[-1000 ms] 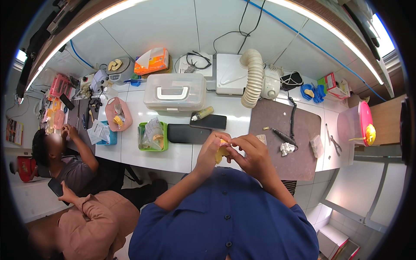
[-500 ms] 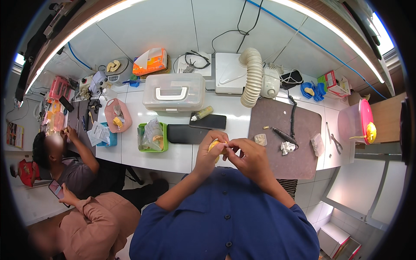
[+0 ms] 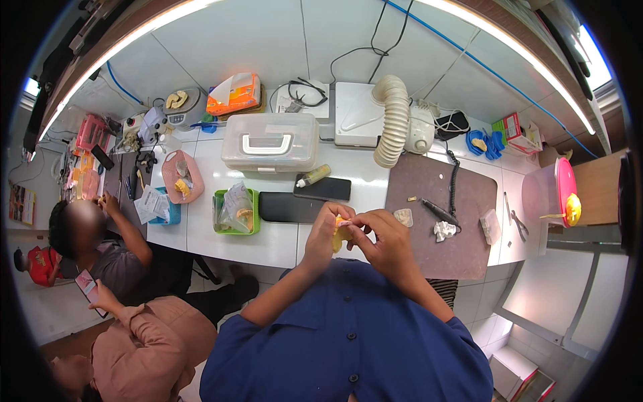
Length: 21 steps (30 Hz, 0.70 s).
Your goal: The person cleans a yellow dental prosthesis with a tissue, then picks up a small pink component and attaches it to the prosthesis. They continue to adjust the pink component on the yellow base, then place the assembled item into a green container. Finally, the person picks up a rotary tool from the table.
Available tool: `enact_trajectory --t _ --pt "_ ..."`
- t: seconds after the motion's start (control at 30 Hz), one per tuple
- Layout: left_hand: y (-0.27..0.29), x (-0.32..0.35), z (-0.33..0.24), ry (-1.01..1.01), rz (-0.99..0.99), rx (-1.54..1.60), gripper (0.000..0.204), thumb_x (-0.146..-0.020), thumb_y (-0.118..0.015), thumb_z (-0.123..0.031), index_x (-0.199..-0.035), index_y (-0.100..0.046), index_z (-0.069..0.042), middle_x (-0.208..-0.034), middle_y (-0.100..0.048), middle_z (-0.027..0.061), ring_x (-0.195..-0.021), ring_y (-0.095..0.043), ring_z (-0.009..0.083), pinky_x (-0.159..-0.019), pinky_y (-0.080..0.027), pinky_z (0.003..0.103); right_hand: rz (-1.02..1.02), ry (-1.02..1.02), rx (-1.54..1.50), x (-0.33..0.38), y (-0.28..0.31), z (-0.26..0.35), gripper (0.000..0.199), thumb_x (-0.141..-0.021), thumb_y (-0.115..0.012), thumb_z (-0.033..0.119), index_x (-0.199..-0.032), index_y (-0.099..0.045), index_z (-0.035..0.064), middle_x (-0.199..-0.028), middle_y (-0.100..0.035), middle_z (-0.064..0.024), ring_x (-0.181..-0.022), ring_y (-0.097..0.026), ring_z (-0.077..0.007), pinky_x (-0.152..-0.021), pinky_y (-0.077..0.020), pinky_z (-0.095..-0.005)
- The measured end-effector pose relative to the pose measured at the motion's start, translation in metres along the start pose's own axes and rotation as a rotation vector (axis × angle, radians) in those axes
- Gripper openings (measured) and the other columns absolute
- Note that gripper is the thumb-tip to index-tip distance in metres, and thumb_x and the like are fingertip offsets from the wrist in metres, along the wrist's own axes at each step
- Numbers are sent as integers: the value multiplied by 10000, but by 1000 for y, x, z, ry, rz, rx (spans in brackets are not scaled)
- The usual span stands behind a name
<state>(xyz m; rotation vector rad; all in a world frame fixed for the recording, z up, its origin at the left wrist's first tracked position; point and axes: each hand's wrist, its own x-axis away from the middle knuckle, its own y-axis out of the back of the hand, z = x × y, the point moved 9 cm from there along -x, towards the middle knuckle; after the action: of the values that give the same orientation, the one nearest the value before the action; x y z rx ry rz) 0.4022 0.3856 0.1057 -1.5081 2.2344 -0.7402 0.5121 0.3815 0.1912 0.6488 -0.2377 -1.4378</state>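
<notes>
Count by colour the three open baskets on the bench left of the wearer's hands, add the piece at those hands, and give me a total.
Pink basket: 1
Blue basket: 1
Green basket: 1
Yellow piece between the left hand and right hand: 1
Total: 4

A head-worn fisheye looks down and forward; navy shirt (image 3: 348, 321) nearest, white workbench (image 3: 368, 184) beyond.

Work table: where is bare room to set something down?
Free: brown mat, near side, below crumpled tissue; white tabletop between handled plastic box and mat. Crowded: around the handpiece, and left around the pink basket and green basket.
</notes>
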Motion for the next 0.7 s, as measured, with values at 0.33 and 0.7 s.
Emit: enact_trajectory --t 0.33,0.7 --pt "11 2 6 43 -68 230 327 -1079 -340 -365 -1065 -446 -56 -1018 -526 134 -740 -588 218 -623 -461 322 -71 -195 -128 3 3 -39 122 -844 -755 97 -923 -712 14 -811 -673 -56 -663 -600 -128 -556 -446 -249" --pt "60 36 14 96 -177 291 301 -1055 -400 -350 -999 -475 -64 -971 -532 146 -686 -591 244 -569 -431 325 40 -339 480 5 -26 -227 176 -832 -736 208 -895 -721 44 -848 -689 -127 -825 -646 -312 -715 -497 -418"
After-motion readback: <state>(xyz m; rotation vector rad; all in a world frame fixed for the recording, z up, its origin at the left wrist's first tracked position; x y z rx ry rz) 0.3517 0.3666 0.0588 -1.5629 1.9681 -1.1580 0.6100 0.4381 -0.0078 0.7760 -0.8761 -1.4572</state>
